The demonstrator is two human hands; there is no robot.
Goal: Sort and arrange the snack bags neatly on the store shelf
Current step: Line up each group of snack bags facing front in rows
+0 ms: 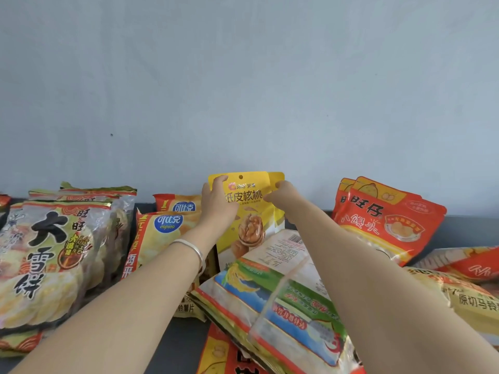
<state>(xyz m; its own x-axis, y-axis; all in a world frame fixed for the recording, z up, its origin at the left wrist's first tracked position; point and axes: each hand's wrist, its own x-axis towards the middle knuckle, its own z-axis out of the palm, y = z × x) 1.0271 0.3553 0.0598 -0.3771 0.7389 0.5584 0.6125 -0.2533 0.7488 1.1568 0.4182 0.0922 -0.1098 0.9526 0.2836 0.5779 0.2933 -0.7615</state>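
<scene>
A yellow walnut bag (249, 211) stands upright at the back of the shelf, against the wall. My left hand (216, 203) grips its upper left edge, and my right hand (282, 194) pinches its upper right corner. A second yellow bag (278, 176) shows just behind it. Left of them stand Copico chip bags (162, 233), and further left big rice cracker bags (54, 255). Orange-red Wangzai bags (383, 220) lean at the right.
A large rice cracker pack (280, 300) lies flat in front, under my right forearm. More bags lie at the far right (469, 268) and at the bottom (224, 354). The dark shelf surface (172, 344) shows between my arms. A pale wall (243, 90) backs the shelf.
</scene>
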